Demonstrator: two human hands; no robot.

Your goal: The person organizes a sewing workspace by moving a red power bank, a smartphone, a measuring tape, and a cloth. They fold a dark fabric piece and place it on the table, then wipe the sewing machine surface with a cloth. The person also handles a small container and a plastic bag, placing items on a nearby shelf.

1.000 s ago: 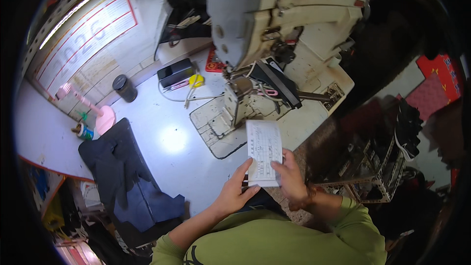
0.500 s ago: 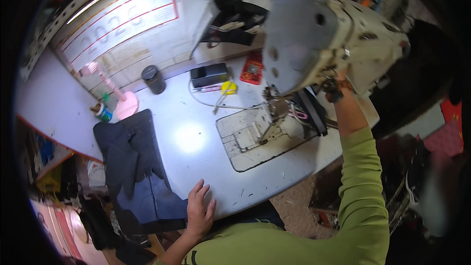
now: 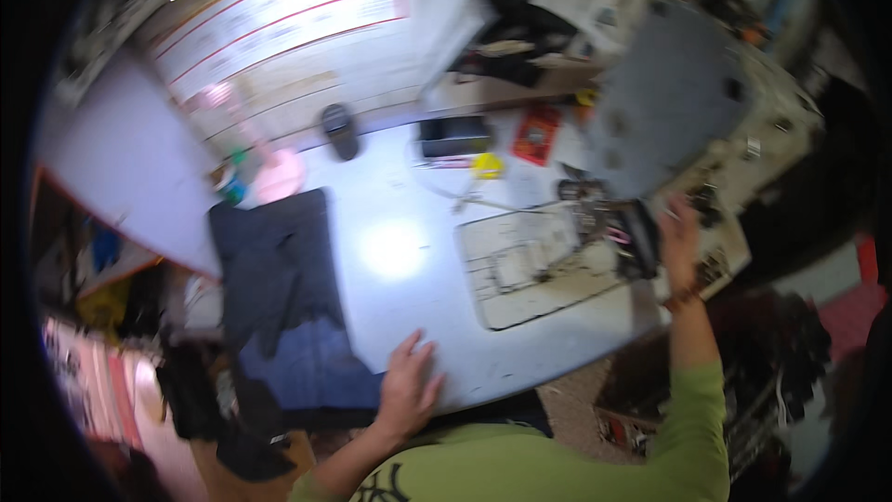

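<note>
My left hand [image 3: 409,389] rests at the table's front edge with its fingers apart and nothing in it. Just left of it lie dark garment pieces [image 3: 279,270], black and navy blue, hanging over the edge. On the right, a cream and grey sewing machine [image 3: 688,98] stands over its flat bed plate [image 3: 520,288]. My right hand [image 3: 681,237] is beside the machine's needle area, next to a small dark strip-like thing [image 3: 637,240]; its fingers look stretched out, though motion blurs them. I see nothing held in it.
Toward the back of the table stand a pink lamp [image 3: 279,175], a dark jar [image 3: 340,132], a black box [image 3: 453,137], a yellow round item [image 3: 486,165] and a red packet [image 3: 536,135]. A black pouch [image 3: 516,37] hangs behind them.
My right hand has come out from behind the machine's arm and moved down toward the needle area. My left hand stays at the table edge. The whole view has shifted.
</note>
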